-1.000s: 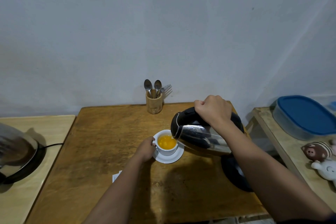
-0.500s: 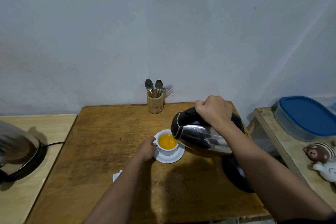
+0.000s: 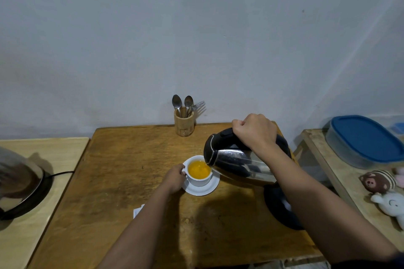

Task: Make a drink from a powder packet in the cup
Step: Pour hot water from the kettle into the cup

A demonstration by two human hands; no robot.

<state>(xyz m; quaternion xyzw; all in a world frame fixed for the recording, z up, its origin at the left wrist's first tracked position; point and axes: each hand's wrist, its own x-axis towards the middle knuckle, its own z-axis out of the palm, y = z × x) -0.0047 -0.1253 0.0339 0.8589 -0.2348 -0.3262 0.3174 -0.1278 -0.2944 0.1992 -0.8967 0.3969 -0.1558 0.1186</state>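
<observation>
A person leans over a worn wooden tabletop set against a pale wall. Near its middle a white cup stands on a white saucer, filled with an orange drink. The left hand is at the cup's left side, its fingers curled in around the handle; how firmly they pinch it cannot be told.

The right hand is closed in a fist around the black top handle of a steel kettle, which is lifted and tilted to the left so that its spout hangs at the cup's right rim, just above the drink. Whether water is running from the spout is too fine to tell. Below and to the right of the kettle, its round black base sits on the tabletop near the right edge, partly hidden by the right forearm.

A small white packet lies flat on the tabletop just left of the left forearm, only a corner of it visible. At the back edge a wooden holder stands upright with 2 spoons and a fork in it.

On a paler table at the left, a blurred appliance with a dark base and a black cord is seen. On the shelf at the right rest a container with a blue lid and 2 soft toys.
</observation>
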